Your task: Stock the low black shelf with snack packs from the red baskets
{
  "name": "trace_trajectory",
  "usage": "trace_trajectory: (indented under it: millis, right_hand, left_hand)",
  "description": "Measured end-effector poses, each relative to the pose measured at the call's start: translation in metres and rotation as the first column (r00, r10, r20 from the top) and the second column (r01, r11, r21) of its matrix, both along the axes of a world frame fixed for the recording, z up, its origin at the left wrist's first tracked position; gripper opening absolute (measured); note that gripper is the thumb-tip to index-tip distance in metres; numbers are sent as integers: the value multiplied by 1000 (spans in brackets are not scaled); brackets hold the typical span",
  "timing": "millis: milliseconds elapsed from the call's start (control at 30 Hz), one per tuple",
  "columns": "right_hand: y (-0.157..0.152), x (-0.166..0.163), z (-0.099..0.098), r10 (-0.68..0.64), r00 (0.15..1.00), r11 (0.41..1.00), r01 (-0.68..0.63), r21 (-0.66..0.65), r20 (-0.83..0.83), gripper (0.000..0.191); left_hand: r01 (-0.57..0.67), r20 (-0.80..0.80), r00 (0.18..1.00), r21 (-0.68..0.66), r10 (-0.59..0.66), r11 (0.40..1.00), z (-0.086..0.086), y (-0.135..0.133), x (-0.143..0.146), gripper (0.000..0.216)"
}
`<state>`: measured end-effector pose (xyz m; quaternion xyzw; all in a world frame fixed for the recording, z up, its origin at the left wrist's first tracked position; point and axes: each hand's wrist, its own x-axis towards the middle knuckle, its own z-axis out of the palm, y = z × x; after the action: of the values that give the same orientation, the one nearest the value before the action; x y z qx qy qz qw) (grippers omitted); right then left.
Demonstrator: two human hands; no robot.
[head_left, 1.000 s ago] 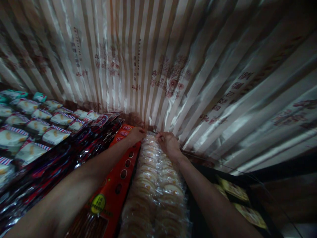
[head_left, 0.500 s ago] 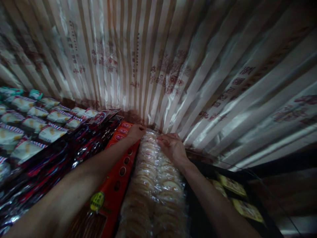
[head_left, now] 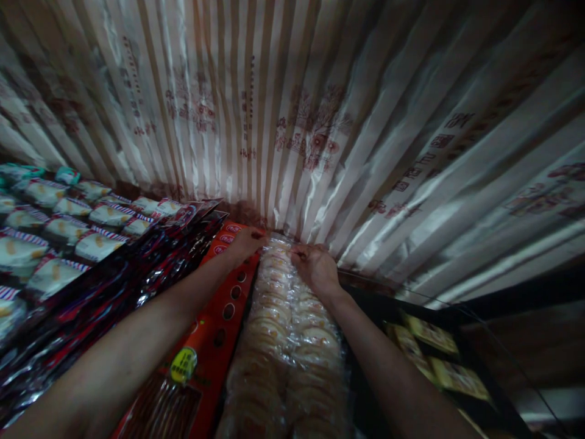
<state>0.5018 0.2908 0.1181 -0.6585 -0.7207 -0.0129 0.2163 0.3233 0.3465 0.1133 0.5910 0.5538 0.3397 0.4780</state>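
Note:
A long clear plastic pack of round pale biscuits (head_left: 283, 329) lies lengthwise in front of me, reaching to a striped satin cloth at the back. My left hand (head_left: 244, 242) grips the far left top corner of that pack, fingers curled over its edge. My right hand (head_left: 315, 268) pinches the far right top edge of the same pack. Both forearms stretch out over the goods. An orange-red packet (head_left: 214, 323) with round windows lies pressed against the biscuit pack's left side.
The shiny striped cloth (head_left: 320, 122) with red printed characters hangs as a backdrop. White packets with red-blue striped tops (head_left: 55, 231) and dark red foil packs (head_left: 114, 286) fill the left. Yellow-labelled packs (head_left: 434, 360) sit lower right in a dark bin.
My right hand has drawn slightly back and closed tighter on the pack's top edge. My left hand stays at the corner. The view has shifted a little.

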Motion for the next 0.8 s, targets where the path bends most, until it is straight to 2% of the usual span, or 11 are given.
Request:
trace_trajectory:
  millis: [133,267,400,600,800]
  right_hand:
    - [0,-2,2,-27,1000,999,27,-27,11,17]
    - [-1,-4,3,-40,999,999,40,-24,1,17]
    - [-2,-1,2,-21,999,999,19,-37,-44,16]
    - [-6,9,-1,95,981,995,-95,9,-167,13]
    - [-10,8,2,36,983,997,-47,-59,-182,10]
  left_hand:
    - [89,-9,996,-34,-90,995,-1,-2,-7,2]
    - [113,-53,992,-21,-114,993,-4,-2,-8,4]
    - [93,-104,991,58,-87,994,-14,1,-3,6]
    - [65,-111,993,152,-49,986,-29,6,1,6]
    - [30,-76,997,203,-14,979,-34,8,3,5]
